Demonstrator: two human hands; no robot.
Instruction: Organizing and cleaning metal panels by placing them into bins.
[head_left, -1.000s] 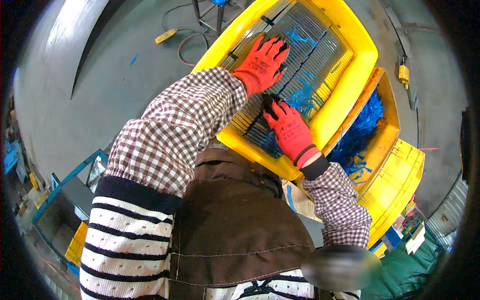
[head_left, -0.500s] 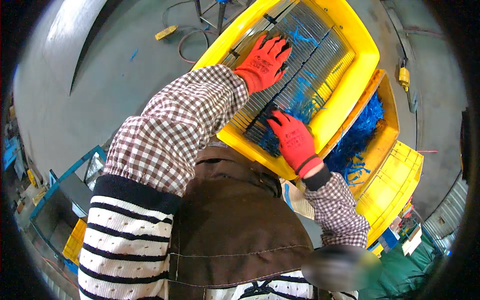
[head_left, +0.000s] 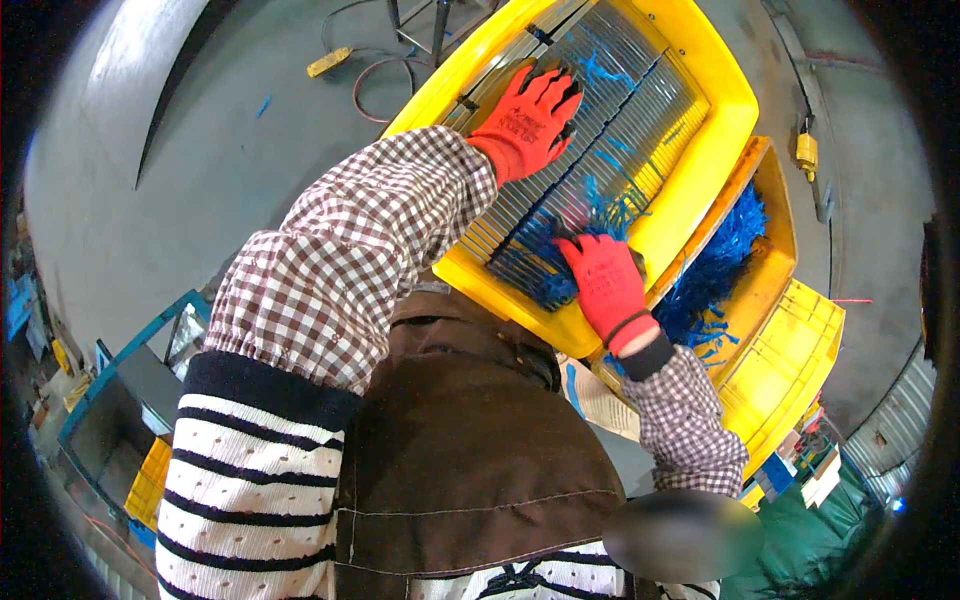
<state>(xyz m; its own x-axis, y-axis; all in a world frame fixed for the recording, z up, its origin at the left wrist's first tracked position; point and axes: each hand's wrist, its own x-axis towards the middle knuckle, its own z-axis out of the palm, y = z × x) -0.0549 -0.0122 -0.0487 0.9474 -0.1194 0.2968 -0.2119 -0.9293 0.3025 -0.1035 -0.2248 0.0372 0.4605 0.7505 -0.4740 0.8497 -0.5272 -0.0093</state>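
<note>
Head view: a yellow plastic tray (head_left: 735, 105) with a broad rounded rim stands just beyond the wearer's brown apron (head_left: 480, 430), slanting from near left to far right. Set inside it is a slatted metal grille (head_left: 645, 125), crossed by a dark seam. Shredded blue plastic strips (head_left: 608, 210) lie on the slats, thickest toward the near right end, with a few loose ones at the far end.

The left hand (head_left: 525, 122), in a red glove with black fingertips, rests palm down over the left part of the grille, its fingers extended and slightly spread. The right hand (head_left: 606, 285), gloved alike, is at the near right end, just beside the thickest strips; its fingers bend downward, and whether they pinch any strips cannot be told. Both forearms wear checked sleeves (head_left: 320, 280).

To the right of the tray stands an orange-yellow bin (head_left: 780, 225) holding a heap of darker blue shreds (head_left: 712, 270), and nearer still is a ribbed yellow crate (head_left: 790, 360). On the far left floor lie a yellow block (head_left: 328, 63) on a cable and a looped hose (head_left: 357, 95). A blue-framed cart (head_left: 115, 368) stands at the near left.
</note>
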